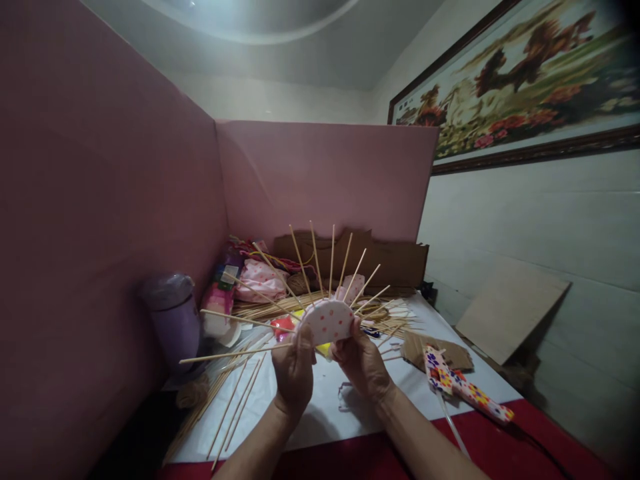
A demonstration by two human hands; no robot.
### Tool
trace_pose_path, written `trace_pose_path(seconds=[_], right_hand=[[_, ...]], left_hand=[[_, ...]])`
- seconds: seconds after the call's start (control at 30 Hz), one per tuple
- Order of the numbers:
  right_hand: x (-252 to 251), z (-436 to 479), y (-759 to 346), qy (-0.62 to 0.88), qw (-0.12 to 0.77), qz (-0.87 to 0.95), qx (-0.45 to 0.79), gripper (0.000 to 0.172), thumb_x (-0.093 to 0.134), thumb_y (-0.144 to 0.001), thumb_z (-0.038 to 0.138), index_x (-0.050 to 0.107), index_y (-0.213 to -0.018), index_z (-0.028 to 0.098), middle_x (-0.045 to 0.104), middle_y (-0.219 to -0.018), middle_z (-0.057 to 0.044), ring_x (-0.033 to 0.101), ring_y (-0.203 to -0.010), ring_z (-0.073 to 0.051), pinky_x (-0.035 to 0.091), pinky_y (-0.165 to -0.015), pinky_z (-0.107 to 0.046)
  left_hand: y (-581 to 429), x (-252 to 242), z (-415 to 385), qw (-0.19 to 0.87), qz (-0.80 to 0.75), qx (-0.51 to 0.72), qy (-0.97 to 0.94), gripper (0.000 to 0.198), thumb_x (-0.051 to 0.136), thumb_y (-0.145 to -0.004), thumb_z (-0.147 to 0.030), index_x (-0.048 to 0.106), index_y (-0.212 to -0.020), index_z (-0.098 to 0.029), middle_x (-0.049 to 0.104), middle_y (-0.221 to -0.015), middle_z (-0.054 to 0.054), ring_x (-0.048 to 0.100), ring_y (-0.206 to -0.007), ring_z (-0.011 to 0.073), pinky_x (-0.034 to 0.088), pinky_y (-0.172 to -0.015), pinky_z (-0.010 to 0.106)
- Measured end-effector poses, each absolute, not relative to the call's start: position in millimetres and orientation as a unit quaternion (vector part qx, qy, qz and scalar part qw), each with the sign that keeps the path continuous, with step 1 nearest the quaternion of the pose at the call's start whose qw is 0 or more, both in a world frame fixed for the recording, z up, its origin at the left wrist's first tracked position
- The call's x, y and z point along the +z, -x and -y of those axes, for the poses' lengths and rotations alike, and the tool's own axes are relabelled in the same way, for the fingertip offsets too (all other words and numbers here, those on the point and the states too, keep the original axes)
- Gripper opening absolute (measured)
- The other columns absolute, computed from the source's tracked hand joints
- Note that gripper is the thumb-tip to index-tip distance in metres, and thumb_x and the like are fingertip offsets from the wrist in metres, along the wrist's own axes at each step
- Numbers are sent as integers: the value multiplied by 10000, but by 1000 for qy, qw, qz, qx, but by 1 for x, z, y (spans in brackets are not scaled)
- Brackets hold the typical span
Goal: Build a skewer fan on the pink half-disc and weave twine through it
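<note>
Both my hands hold up a round disc (326, 320) covered in white cloth with pink dots, with several thin bamboo sticks (320, 260) fanning out from its edge like spokes. My left hand (294, 373) grips the disc's lower left side, fingers closed on it. On the lower right side my right hand (361, 363) pinches the rim. The piece is raised above a white sheet (320, 407) spread on a red table (490, 447).
Loose bamboo sticks (235, 400) lie at the left and behind. A flower-patterned glue gun (463, 387) rests at the right beside cardboard scraps (445, 353). A lilac jar (175, 317) stands at the left. Dotted fabric (260, 280) and a cardboard box (395, 260) sit before pink partitions (320, 173).
</note>
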State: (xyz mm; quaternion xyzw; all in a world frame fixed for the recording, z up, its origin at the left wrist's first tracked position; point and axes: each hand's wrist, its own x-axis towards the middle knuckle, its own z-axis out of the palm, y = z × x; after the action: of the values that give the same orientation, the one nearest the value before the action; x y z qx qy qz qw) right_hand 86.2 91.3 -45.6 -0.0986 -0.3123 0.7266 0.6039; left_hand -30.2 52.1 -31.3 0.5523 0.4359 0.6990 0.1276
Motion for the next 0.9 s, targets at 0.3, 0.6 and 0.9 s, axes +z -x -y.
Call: trace_pose_path(seconds=[0.3, 0.6, 0.9], right_hand=[[-48, -88, -85, 91, 582, 340, 733, 350, 688, -740, 516, 631, -724, 171, 577, -503, 25, 439, -441, -91, 349, -469, -231], [-50, -89, -87, 87, 565, 355, 740, 383, 705, -704, 543, 633, -668, 169, 569, -506, 23, 434, -450, -88, 366, -489, -233], [-41, -86, -95, 92, 551, 346, 754, 440, 788, -567, 552, 682, -842, 225, 692, -776, -5, 605, -679, -160, 468, -574, -267]], left_hand=[[27, -22, -48, 221, -363, 767, -481, 320, 586, -790, -468, 636, -784, -153, 657, -721, 51, 599, -653, 164, 462, -544, 245], [22, -12, -37, 296, -299, 777, -469, 238, 674, -763, -304, 682, -966, -181, 730, -940, 66, 676, -850, 201, 546, -751, 305], [16, -5, -17, 127, -295, 710, -627, 318, 650, -788, -186, 686, -1096, -256, 702, -1086, 62, 638, -1011, 237, 530, -865, 350]])
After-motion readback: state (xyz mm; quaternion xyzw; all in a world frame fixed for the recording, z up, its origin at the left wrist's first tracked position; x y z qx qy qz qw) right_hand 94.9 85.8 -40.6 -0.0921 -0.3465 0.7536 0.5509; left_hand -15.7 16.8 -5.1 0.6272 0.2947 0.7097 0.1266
